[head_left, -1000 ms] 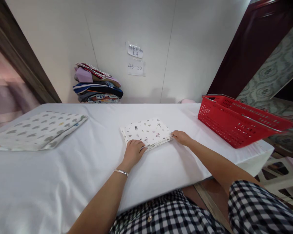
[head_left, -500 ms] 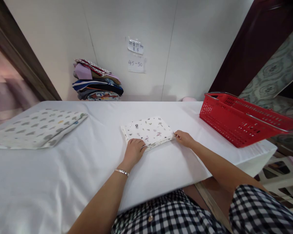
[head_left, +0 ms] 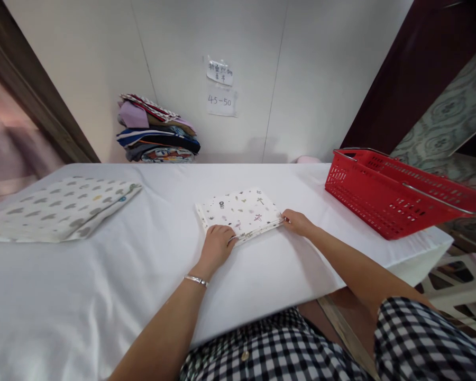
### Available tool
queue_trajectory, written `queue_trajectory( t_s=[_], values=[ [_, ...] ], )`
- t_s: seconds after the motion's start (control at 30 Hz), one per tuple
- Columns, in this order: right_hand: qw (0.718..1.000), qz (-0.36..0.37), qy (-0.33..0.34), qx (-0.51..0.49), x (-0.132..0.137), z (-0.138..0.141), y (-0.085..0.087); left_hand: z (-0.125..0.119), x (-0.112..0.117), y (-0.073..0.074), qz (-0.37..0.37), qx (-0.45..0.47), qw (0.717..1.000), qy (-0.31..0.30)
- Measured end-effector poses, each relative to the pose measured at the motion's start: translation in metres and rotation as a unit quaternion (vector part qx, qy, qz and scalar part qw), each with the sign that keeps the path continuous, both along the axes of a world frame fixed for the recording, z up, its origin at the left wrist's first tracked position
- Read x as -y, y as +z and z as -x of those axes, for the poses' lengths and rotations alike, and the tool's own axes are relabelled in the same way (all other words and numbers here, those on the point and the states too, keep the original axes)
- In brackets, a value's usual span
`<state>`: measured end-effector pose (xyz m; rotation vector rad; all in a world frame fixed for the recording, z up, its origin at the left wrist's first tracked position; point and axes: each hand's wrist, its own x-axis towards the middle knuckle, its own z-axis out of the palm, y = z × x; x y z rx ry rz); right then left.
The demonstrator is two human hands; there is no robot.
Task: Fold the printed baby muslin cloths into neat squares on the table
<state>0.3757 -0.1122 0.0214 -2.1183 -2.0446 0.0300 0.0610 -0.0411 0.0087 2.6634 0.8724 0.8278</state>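
Note:
A white cloth with small printed figures lies folded into a layered rectangle in the middle of the table. At its near left edge, my left hand is closed on the folded layers, fingers curled over the top. My right hand pinches the near right corner between thumb and fingers. Off to the left lies another folded white cloth, printed with grey cloud-like shapes, with neither hand on it.
The table wears a white tablecloth. A red plastic basket with metal handles stands at the right. Behind the table's far edge, a stack of folded fabrics sits against the wall. Two paper notes hang on the wall.
Both hands keep their hold on the folded cloth, which has hardly moved. The view has shifted very slightly.

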Motion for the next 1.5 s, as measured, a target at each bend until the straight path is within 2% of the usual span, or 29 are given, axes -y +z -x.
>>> queue_trajectory(
  t_s=[0.23, 0.4, 0.63, 0.83, 0.93, 1.23, 1.5],
  values=[
    [0.997, -0.033, -0.071, 0.016, 0.002, 0.011, -0.006, 0.001, 0.002, 0.002, -0.006, -0.014, 1.0, -0.004],
    [0.997, -0.02, -0.073, 0.003, 0.003, 0.011, -0.01, 0.0, 0.004, 0.002, -0.017, -0.022, 1.0, 0.003],
    [0.998, -0.012, -0.048, -0.029, 0.011, 0.009, 0.002, 0.0, 0.005, 0.004, -0.016, -0.015, 1.0, 0.007],
    [0.994, -0.087, 0.058, -0.028, 0.015, 0.004, -0.002, 0.0, 0.004, 0.002, -0.015, -0.01, 1.0, 0.005],
    [0.991, -0.102, 0.084, -0.015, 0.011, 0.002, -0.004, 0.0, 0.003, 0.001, -0.015, -0.006, 1.0, 0.008],
    [0.992, -0.057, 0.11, 0.008, -0.002, 0.001, -0.001, 0.0, 0.004, 0.001, -0.012, -0.005, 1.0, 0.009],
    [0.986, -0.115, 0.115, -0.031, 0.004, 0.004, -0.005, -0.001, 0.004, 0.001, -0.007, 0.002, 1.0, 0.008]
  ],
)
